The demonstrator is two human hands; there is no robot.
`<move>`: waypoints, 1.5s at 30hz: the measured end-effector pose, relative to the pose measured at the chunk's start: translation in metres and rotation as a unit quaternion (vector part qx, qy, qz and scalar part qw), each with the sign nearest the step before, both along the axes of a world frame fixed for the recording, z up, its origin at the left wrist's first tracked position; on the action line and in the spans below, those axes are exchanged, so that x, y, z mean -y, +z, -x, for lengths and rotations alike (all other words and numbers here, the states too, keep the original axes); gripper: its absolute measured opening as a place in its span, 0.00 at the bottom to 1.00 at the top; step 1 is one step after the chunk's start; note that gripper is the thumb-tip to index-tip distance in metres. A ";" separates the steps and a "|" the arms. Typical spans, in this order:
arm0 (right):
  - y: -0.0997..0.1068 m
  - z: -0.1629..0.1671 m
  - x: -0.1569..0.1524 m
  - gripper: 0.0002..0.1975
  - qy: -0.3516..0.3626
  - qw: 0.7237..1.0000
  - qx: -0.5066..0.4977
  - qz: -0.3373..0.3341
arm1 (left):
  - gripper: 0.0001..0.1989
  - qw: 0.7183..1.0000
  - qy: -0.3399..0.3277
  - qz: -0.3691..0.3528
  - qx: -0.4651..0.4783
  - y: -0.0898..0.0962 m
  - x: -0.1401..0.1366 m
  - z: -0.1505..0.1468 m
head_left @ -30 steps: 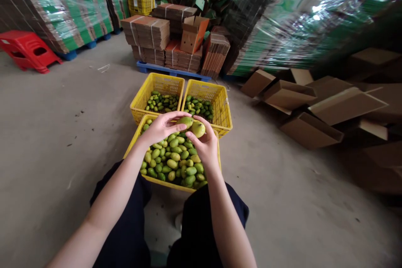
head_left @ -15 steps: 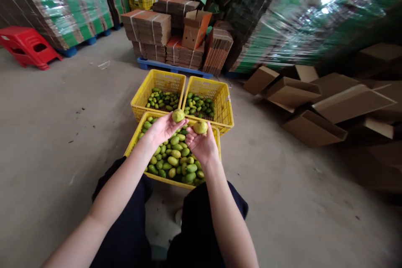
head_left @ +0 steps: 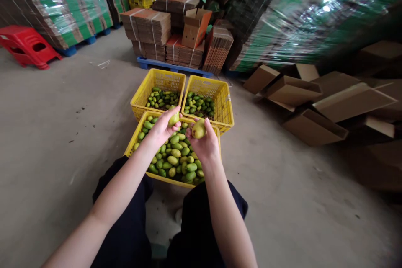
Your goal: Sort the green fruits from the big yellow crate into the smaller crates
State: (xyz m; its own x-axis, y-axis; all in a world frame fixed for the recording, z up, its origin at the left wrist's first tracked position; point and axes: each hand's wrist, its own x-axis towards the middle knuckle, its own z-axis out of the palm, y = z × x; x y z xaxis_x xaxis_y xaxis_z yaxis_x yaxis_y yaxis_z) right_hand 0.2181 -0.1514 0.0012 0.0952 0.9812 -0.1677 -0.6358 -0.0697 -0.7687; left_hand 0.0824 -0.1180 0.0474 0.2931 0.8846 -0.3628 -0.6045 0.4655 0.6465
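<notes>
My left hand (head_left: 165, 126) is closed round a yellow-green oval fruit (head_left: 173, 119), with the fingers curled over its far side. Close beside it, my right hand (head_left: 202, 142) grips another yellow-green oval fruit (head_left: 199, 129) between thumb and fingers, its blunt end turned toward me. Both hands hover over the near yellow crate (head_left: 176, 182), which holds many loose green and yellowish fruits (head_left: 172, 160) of the same shape. My hands and forearms hide part of this crate. The exact kind of fruit is not clear.
Behind stand two yellow crates, a left one (head_left: 135, 103) and a right one (head_left: 230, 106), each with green fruits low inside. Bundled flat cartons (head_left: 147, 25) sit on a blue pallet (head_left: 176, 67). Open cardboard boxes (head_left: 292, 92) lie right; a red stool (head_left: 28, 46) stands left.
My left hand has rolled over and drawn slightly down, its fingers now wrapped over its fruit. The fruit in my right hand has turned, its end now facing me.
</notes>
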 end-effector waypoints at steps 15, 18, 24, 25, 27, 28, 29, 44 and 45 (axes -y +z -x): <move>-0.006 0.005 -0.002 0.17 -0.009 1.000 -0.002 0.009 | 0.17 0.994 0.002 0.077 0.073 -0.013 -0.004 -0.006; -0.007 0.007 -0.003 0.16 -0.026 0.999 -0.017 0.041 | 0.16 0.989 0.036 0.113 0.094 -0.017 -0.003 -0.005; 0.002 0.012 -0.001 0.15 -0.025 0.996 -0.032 0.080 | 0.07 0.993 0.087 0.085 0.003 -0.007 0.000 -0.001; 0.004 0.012 0.000 0.13 -0.017 0.996 -0.038 0.077 | 0.07 0.993 0.088 0.074 -0.007 -0.005 0.000 -0.001; 0.006 0.011 0.001 0.13 -0.001 0.997 -0.046 0.063 | 0.07 0.994 0.085 0.068 -0.010 -0.002 0.001 -0.003; 0.006 0.011 0.001 0.13 0.002 0.997 -0.050 0.061 | 0.07 0.994 0.081 0.072 -0.010 -0.002 0.001 -0.004; 0.006 0.011 0.001 0.13 0.002 0.996 -0.054 0.066 | 0.07 0.994 0.077 0.076 -0.010 -0.003 0.001 -0.004; 0.002 0.014 -0.003 0.08 -0.071 0.986 -0.079 0.132 | 0.14 0.996 0.023 0.080 0.038 -0.004 0.000 -0.001; 0.002 0.014 -0.003 0.07 -0.060 0.986 -0.088 0.126 | 0.11 0.996 0.022 0.075 0.030 -0.004 0.000 -0.002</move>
State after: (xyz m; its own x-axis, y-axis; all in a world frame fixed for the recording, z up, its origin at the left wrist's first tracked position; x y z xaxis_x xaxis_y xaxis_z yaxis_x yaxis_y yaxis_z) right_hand 0.2045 -0.1488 0.0036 0.1552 0.8898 -0.4291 -0.7736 -0.1607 -0.6130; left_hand 0.0842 -0.1178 0.0429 0.2807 0.8338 -0.4754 -0.6625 0.5267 0.5326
